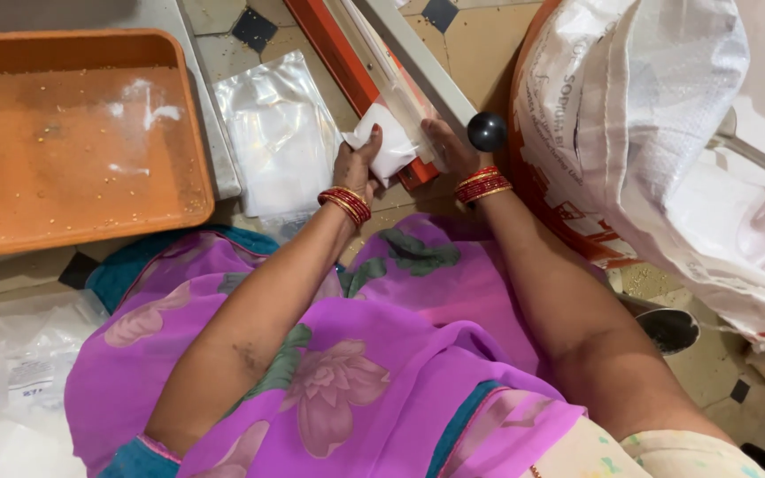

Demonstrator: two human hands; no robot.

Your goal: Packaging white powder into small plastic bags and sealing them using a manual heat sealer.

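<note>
My left hand [356, 164] and my right hand [449, 146] both grip a small white plastic pouch [389, 146]. The pouch's top edge lies under the raised arm of an orange heat sealer [356, 71] on the floor in front of me. The sealer's pale arm ends in a black round knob [487, 131], just right of my right hand. Red bangles ring both wrists. My lap, in a purple flowered cloth, fills the lower frame.
An orange plastic tray [73, 133] with scattered grains sits at the upper left. A stack of clear plastic bags [276, 133] lies between tray and sealer. A large white woven sack [666, 133] stands at right. More plastic bags [11, 372] lie at lower left.
</note>
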